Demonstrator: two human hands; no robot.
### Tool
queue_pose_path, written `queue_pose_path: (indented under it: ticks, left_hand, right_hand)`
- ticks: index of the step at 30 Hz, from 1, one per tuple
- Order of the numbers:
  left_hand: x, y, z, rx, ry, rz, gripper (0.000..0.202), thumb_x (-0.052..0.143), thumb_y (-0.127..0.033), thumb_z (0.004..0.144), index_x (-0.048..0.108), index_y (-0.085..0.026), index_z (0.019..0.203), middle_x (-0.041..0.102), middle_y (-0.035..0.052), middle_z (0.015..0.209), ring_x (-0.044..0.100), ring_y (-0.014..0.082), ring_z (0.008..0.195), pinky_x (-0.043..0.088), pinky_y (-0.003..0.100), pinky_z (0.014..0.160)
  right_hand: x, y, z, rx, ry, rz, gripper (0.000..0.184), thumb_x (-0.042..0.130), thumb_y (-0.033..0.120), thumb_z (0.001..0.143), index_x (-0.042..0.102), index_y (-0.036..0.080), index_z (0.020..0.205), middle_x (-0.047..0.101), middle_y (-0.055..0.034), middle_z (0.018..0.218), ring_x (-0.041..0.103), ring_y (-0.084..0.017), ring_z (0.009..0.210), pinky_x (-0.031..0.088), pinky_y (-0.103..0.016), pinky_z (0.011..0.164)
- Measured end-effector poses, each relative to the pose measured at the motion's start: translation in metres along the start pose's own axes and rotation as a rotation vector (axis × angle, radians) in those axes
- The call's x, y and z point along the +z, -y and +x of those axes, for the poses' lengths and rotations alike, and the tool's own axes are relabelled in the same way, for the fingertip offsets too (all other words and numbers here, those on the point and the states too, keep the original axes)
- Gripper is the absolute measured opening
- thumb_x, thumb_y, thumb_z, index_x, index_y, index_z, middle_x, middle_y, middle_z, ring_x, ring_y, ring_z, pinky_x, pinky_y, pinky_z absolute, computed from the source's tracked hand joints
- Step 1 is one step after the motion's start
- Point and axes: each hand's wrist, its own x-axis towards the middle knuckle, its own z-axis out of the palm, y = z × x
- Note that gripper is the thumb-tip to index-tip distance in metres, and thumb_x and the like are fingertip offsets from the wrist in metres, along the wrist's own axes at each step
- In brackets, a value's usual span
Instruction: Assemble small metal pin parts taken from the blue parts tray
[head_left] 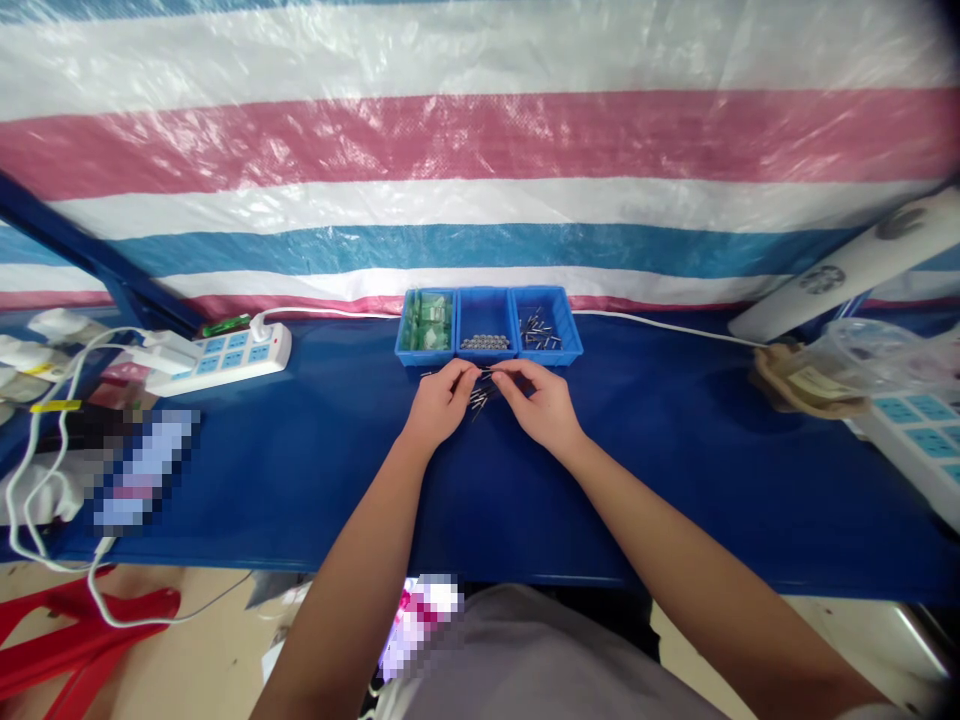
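Note:
My left hand (442,400) and my right hand (541,402) meet over the blue table, fingertips pinched close together. Between them shows a thin metal pin (486,371), gripped at its two ends. Just below lies a small heap of loose metal pins (480,398) on the tabletop. Right behind my hands stands a blue three-compartment bin (486,302). Its left compartment holds small green-tinted plastic bags (435,320), the middle one rows of small shiny metal parts (486,343), the right one scattered metal pins (541,332).
On the left are a white power strip (232,355), tangled white cables and a blurred-out phone (146,470). At right stand a clear plastic container (862,350) and another power strip (919,430). A striped plastic sheet (480,140) hangs behind the table (300,480).

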Motion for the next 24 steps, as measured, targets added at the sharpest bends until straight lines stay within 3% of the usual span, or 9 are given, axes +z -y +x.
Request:
queue_pose_path:
  ticks: [8,21,24]
  left_hand:
    - [0.0004,-0.0012,-0.0004,0.000,0.009,-0.014,0.034,0.048,-0.045,0.102,0.068,-0.018,0.100,0.066,-0.0001,0.071,0.058,0.0113,0.064,0.045,0.021,0.063]
    - [0.0025,0.0000,0.0001,0.022,-0.035,-0.035,0.030,0.053,-0.041,0.100,0.067,-0.020,0.117,0.065,-0.0021,0.066,0.058,0.0108,0.058,0.046,0.022,0.062]
    - [0.0026,-0.0003,0.0002,0.027,-0.046,-0.037,0.030,0.052,-0.042,0.100,0.068,-0.020,0.113,0.066,-0.0015,0.068,0.058,0.0107,0.059,0.046,0.022,0.062]
  right_hand:
    - [-0.0014,0.0022,0.0009,0.031,-0.009,0.009,0.020,0.064,0.039,0.093,0.075,0.022,0.097,0.077,-0.0041,0.095,0.069,-0.019,0.079,0.053,-0.031,0.071]
    - [-0.0008,-0.0015,-0.0002,0.181,0.112,0.178,0.032,0.059,0.052,0.095,0.072,0.022,0.094,0.075,-0.0043,0.090,0.069,-0.018,0.077,0.054,-0.031,0.071]
    - [-0.0011,-0.0018,-0.0002,0.195,0.120,0.176,0.035,0.060,0.054,0.094,0.073,0.022,0.094,0.075,-0.0047,0.088,0.069,-0.019,0.076,0.054,-0.032,0.071]
